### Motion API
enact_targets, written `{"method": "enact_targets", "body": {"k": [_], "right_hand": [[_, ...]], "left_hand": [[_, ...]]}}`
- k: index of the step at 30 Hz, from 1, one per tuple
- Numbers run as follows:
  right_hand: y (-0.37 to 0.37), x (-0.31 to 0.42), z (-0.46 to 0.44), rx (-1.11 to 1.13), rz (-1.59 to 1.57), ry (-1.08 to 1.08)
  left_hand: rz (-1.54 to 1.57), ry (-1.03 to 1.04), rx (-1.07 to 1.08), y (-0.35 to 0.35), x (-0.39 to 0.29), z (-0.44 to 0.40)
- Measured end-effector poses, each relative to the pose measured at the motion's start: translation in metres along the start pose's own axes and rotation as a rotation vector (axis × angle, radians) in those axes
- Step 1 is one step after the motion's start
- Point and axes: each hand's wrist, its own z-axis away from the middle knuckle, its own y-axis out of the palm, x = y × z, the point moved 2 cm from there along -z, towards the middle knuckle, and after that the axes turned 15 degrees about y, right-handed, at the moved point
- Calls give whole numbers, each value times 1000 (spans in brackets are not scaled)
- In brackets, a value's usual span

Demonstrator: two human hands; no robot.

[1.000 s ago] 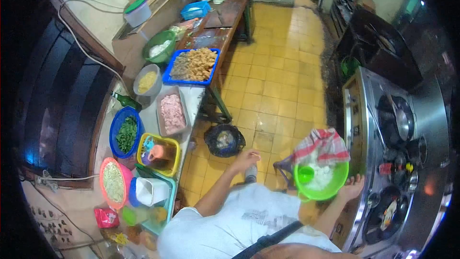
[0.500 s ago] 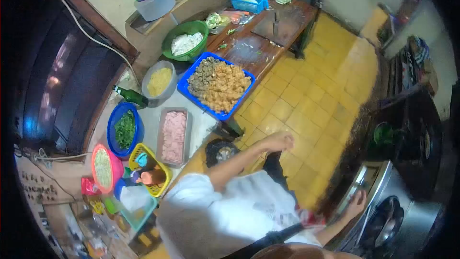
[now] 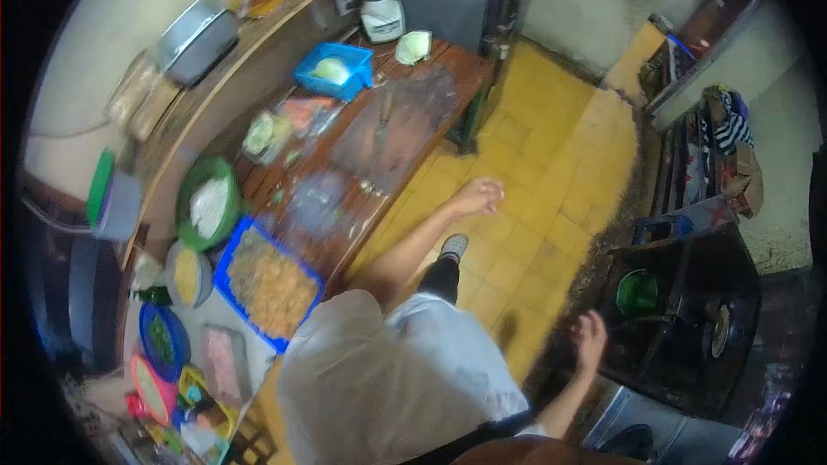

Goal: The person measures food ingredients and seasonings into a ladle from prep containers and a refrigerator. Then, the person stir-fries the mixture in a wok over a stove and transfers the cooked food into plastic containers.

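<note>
My left hand (image 3: pixel 479 196) is over the yellow tiled floor, right of the wooden table (image 3: pixel 413 164); its fingers curl loosely with nothing visible between them. Near the dark stove unit hangs my right hand (image 3: pixel 589 340), its fingers apart and holding nothing. A blue tray (image 3: pixel 226 280) heaped with brown and grey food pieces sits at the table's near end. Behind it stands a green basket (image 3: pixel 231 215) with white contents. A clear film or board with a knife (image 3: pixel 382 133) lies farther along the table, beside wrapped vegetables (image 3: pixel 267 136).
A blue basket (image 3: pixel 372 77) and a white appliance (image 3: pixel 382 15) stand at the table's far end. Several bowls, including a blue one (image 3: pixel 177 336), crowd the lower left. The stove unit (image 3: pixel 680 319) is at right, below a rack (image 3: pixel 680 164).
The view has turned and moved forward along the wooden table. The green bowl with the striped cloth has left view. Both hands stay apart, with nothing newly held.
</note>
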Motion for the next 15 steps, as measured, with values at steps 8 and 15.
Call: {"method": "enact_targets", "body": {"k": [8,15], "right_hand": [[-24,-180,-62,-328,252,449],[-50,-134,-123,-364,210,694]], "left_hand": [[-129,54,-397,-58,-16,-318],[-361,-97,-569,-138,37,-469]]}}
